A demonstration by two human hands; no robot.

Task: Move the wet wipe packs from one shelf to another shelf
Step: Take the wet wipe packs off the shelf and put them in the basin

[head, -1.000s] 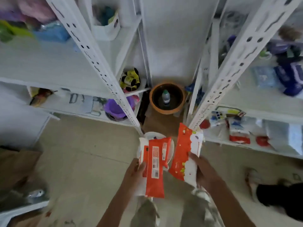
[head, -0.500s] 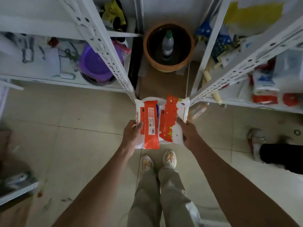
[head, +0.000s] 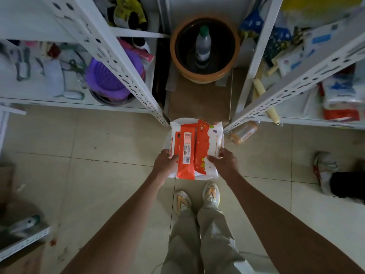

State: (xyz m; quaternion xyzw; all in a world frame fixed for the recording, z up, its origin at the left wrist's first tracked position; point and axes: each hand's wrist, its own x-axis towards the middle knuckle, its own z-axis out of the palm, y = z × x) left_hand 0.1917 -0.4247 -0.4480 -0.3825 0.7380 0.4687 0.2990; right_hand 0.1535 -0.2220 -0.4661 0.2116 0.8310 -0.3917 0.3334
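Orange and white wrappers fill my view at centre: my left hand (head: 165, 165) is curled around the lower left edge of the left wet wipe pack (head: 184, 150), thumb on top near its barcode label, while my right hand (head: 224, 162) pinches the lower right corner of the right wet wipe pack (head: 209, 149), fingers closed on the white film. Half a second ago the two packs were angled apart with a gap between them; now they lie side by side, touching along their long edges, and I hold them lower, over the white plate (head: 167, 139) on the floor (head: 98, 175) between the front posts of the left shelf (head: 79, 104) and the right shelf (head: 296, 120). The left pack shows its orange back seam and printed label; the right one shows an orange panel with a scalloped white border and small coloured spots. My shoes (head: 211, 194) stand just below the packs.
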